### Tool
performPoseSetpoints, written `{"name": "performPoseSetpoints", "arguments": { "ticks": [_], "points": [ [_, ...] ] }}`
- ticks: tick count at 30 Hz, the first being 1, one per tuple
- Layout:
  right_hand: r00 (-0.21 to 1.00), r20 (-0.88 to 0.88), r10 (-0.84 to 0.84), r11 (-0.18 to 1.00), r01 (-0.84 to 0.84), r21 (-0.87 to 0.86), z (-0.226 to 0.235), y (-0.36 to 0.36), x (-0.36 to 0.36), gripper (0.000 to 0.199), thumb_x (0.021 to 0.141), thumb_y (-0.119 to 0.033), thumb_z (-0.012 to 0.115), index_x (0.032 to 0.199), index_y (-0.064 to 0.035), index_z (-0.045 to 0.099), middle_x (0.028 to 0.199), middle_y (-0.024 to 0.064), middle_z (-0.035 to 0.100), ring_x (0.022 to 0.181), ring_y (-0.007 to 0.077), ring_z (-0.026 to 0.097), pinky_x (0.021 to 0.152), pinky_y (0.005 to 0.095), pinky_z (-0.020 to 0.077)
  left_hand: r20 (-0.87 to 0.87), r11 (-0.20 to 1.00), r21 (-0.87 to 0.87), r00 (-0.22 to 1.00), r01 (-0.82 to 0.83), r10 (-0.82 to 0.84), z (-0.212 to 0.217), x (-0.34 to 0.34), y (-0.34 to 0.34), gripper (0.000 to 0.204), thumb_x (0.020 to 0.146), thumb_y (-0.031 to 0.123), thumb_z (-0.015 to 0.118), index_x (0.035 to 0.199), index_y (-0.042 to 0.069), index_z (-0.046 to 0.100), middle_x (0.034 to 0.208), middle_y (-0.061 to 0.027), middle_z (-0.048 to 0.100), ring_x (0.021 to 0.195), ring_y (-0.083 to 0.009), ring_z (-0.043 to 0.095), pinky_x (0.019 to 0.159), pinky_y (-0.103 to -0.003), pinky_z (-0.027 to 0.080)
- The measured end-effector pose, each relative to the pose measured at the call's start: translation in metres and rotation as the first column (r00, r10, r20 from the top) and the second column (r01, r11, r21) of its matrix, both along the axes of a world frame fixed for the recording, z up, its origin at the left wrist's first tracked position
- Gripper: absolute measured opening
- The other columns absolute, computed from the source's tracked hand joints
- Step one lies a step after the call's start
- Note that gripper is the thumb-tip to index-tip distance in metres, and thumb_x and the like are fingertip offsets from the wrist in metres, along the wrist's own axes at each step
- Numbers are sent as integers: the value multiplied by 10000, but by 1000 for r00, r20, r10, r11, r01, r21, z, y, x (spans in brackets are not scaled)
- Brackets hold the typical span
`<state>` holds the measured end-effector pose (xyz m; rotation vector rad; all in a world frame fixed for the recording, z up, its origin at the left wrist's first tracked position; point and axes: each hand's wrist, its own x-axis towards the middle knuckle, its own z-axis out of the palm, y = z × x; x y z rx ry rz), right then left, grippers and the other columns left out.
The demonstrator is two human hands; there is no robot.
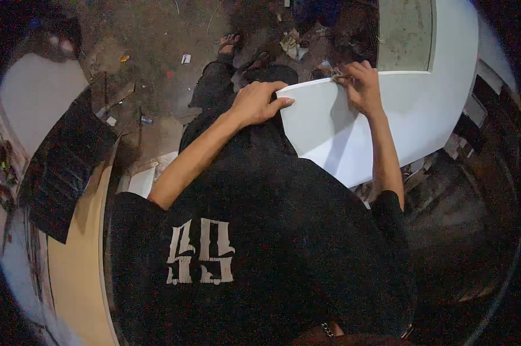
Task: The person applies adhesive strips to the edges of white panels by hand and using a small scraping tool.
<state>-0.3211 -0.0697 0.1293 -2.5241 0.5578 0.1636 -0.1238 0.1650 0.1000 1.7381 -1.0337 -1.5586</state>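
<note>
A large white panel (407, 109) with a thin raised edge lies across my lap and reaches off to the right. My left hand (256, 105) grips its left corner, with the thumb on the top face and the fingers over the far edge. At the far edge, farther right, my right hand (362, 89) pinches a small crumpled greyish wad (336, 74), which looks like a rag, against the rim. That hand partly hides the wad. A shadow of the right hand and arm falls on the panel.
A grey rectangular section (407, 34) is framed by the panel's far part. To the left are a dark sheet (70, 167) and a long tan board (79, 277). Crumpled scraps (293, 45) litter the dirty floor, near my sandalled foot (229, 43).
</note>
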Motion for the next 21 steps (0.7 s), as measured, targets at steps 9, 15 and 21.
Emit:
{"name": "performPoseSetpoints", "arguments": {
  "ticks": [9, 15, 21],
  "points": [
    [996, 90, -11, 1000, 9, 21, 1, 24, 20, 190, 704, -180, 761, 864, -122, 676, 933, 37, 647, 916, 276, 549, 769, 405, 357, 2, 1000, -9, 1000, -16, 16, 3, 3, 3, 437, 865, 451, 638, 1153, 128, 694, 928, -181, 719, 891, -375, 686, 782, -477, 517],
    [997, 74, 5, 1000, -4, -13, -14, 36, 15, 211, 684, -124, 753, 876, -95, 670, 988, 60, 659, 916, 284, 557, 758, 420, 365, -18, 1000, 1, 1000, -7, 7, -2, 2, 3, 441, 864, 462, 631, 1156, 137, 694, 923, -177, 720, 887, -379, 686, 789, -476, 518],
    [1000, 24, -4, 998, 6, -56, 2, 10, 8, 172, 686, -91, 736, 847, -95, 675, 869, 38, 630, 853, 270, 547, 757, 374, 383, -15, 1000, -20, 1000, -9, 9, 2, 2, 4, 447, 862, 458, 632, 1161, 132, 692, 921, -176, 721, 885, -377, 686, 790, -474, 516]
  ]
}}
